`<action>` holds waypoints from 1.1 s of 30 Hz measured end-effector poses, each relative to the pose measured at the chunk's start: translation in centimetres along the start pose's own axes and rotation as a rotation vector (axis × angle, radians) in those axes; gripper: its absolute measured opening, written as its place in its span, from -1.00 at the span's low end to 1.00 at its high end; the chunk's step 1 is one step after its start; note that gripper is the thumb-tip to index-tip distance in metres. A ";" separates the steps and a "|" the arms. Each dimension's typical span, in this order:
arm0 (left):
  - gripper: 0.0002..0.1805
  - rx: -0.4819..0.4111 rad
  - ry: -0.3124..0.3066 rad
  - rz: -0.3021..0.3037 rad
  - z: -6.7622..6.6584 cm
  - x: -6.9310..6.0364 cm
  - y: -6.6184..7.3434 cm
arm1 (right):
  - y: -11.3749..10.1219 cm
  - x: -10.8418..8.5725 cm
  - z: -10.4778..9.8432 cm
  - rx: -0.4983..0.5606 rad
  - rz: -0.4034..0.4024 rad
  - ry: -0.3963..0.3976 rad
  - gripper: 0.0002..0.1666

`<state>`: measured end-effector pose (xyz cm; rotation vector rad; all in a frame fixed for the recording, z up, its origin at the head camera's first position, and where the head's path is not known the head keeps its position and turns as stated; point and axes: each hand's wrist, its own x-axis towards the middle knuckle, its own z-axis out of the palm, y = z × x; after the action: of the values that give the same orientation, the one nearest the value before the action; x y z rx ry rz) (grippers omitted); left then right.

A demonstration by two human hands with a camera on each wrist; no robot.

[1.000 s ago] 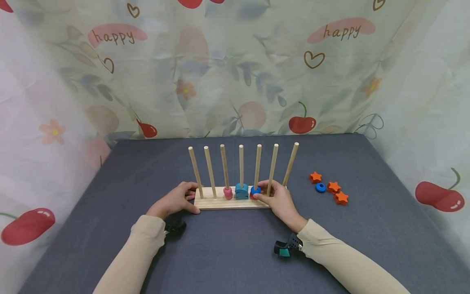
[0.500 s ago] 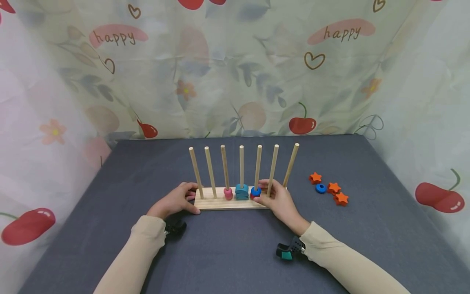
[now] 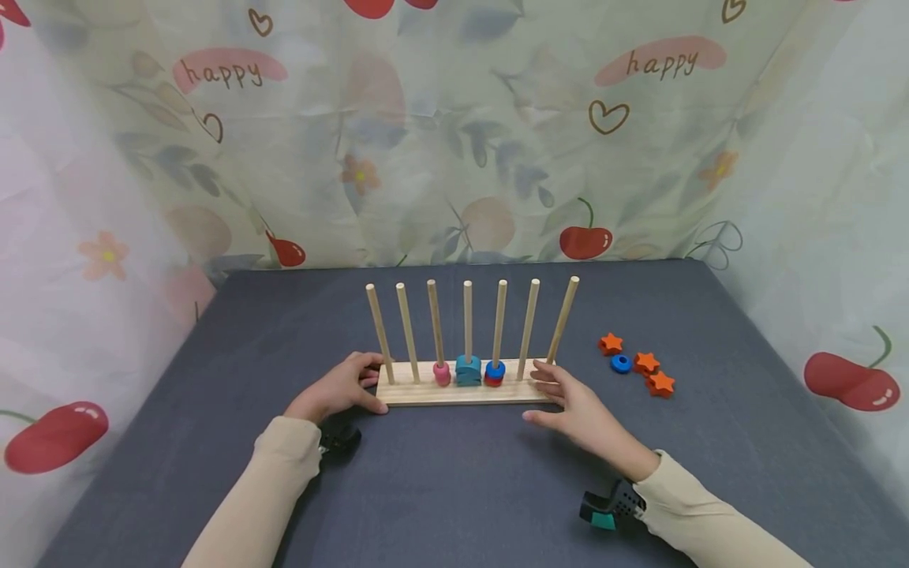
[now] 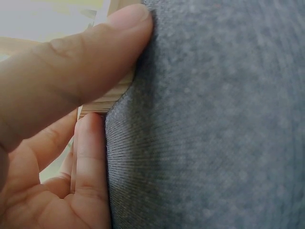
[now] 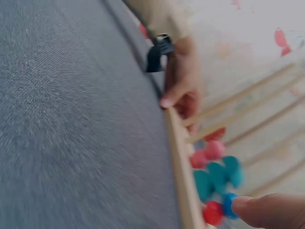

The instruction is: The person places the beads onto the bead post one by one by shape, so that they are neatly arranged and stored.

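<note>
Seven pegs [image 3: 468, 319] rise from a crosswise base [image 3: 426, 395]; left fingers [image 4: 89, 157] grip it, right fingers [image 3: 551, 371] spread.

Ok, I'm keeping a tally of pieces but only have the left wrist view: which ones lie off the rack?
Observer: Three orange stars and one blue ring lie on the table, to the right of the rack.

Operator: And what does the fifth peg from the left carry?

Observer: That fifth peg carries a blue piece above a red piece.

Operator: Is the right grip holding anything?

Observer: No piece shows in the right grip; its fingers overlap the rack's right end in the head view, though I can't tell whether they touch.
</note>
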<state>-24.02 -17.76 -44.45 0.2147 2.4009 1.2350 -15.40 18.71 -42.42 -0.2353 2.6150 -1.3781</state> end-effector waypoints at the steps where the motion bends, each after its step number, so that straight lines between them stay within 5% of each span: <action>1: -0.08 -0.002 0.002 -0.004 0.0 0.0 0.0 | 0.0 -0.4 -0.5 0.012 0.002 0.000 -0.09; 7: -0.09 0.004 -0.004 0.004 0.0 0.0 0.1 | 0.2 -2.4 -3.9 0.038 -0.003 0.086 -0.28; 17: -0.09 0.013 -0.002 0.011 0.0 -0.2 0.1 | 2.2 -2.4 -9.4 -0.060 -0.019 0.256 -0.21; 33: -0.09 0.007 0.001 0.019 0.0 -0.2 0.2 | 7.2 1.0 -13.0 -0.195 0.130 0.254 0.00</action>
<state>-23.88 -17.70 -44.28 0.2399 2.4097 1.2352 -19.78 32.84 -41.22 0.0913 2.9141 -1.1800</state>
